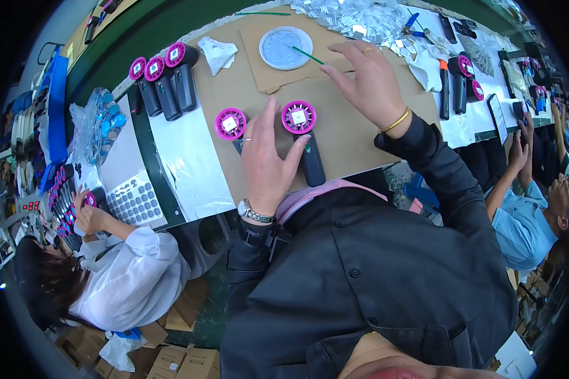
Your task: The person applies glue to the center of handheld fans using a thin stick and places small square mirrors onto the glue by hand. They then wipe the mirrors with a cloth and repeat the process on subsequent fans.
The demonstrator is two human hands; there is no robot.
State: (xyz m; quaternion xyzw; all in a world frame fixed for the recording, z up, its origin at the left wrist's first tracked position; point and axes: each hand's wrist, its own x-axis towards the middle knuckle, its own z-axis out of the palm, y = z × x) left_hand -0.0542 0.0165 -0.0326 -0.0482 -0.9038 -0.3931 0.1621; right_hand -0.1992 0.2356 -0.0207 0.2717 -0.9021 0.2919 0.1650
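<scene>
A long worktop point(189, 164) runs through a crowded workshop, its middle covered by a brown cardboard sheet point(354, 132) where I work.

My left hand point(267, 158) lies flat, fingers spread, over the dark handles of two devices with round magenta heads; its grip is loose and open, pressing down, not closed around either one. The thumb rests against the right-hand device point(303, 136), whose magenta head with a white square centre shows just above my fingertips. The left-hand device point(230, 124) pokes out beside my index finger, head up.

My right hand point(368, 82) is open too, fingers curved downward with the tips on the cardboard, holding nothing that I can see. Just beside its fingertips lies a thin green stick point(307, 55), one end resting across a round grey dish point(285, 47) on a smaller cardboard piece.

Farther left, three more magenta-headed devices point(164, 79) lie in a row, near a crumpled white cloth point(217, 54). A person in white point(133, 271) sits to my left, and a person in a blue shirt point(521, 221) to my right.
</scene>
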